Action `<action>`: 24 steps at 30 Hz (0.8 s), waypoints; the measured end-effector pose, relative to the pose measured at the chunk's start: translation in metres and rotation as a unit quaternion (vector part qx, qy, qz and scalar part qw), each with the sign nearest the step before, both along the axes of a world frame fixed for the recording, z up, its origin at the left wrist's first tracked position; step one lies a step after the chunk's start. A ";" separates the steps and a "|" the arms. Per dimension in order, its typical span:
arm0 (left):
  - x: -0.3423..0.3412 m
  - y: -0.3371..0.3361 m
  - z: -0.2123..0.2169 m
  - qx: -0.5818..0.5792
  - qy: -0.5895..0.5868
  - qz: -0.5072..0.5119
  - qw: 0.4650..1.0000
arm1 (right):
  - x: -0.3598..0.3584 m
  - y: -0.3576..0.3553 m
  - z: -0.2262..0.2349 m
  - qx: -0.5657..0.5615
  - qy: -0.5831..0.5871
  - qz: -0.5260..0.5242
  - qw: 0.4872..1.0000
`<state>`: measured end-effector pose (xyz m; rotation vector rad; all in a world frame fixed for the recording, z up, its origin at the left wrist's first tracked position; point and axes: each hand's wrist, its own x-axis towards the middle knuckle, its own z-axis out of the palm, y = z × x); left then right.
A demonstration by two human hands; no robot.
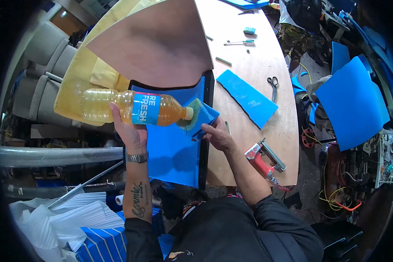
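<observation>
Left hand (129,131) grips a bottle (131,108) lying sideways, neck pointing right onto a blue foam scrap (201,118) pinched by the right hand (218,136) over the blue sheet (174,153).

Free room: the bare counter (249,74) between the blue foam strip (247,97) and the plywood panel (157,41) is open for passage. The near right corner is blocked by the red staple gun (264,160). Scissors (273,86) lie just beside the strip's right end. Small tools crowd the far edge. On the left, the tilted bottle (131,107) and left hand (133,133) bar the way over the blue sheet (174,153).
</observation>
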<state>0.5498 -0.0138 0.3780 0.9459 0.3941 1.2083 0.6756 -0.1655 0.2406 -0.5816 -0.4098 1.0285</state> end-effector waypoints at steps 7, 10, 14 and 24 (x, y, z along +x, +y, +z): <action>-0.051 0.033 0.015 0.004 -0.027 -0.071 0.997 | -0.045 0.017 0.013 -0.014 0.002 0.042 0.999; -0.072 0.045 0.020 0.003 -0.032 -0.086 0.996 | -0.066 0.025 0.013 -0.039 -0.017 0.038 0.998; -0.097 0.059 0.025 -0.001 -0.052 -0.099 0.994 | -0.097 0.035 0.018 -0.024 -0.033 0.026 0.999; -0.119 0.080 0.007 -0.008 -0.054 -0.121 0.991 | -0.136 0.037 0.018 -0.026 0.019 -0.001 0.999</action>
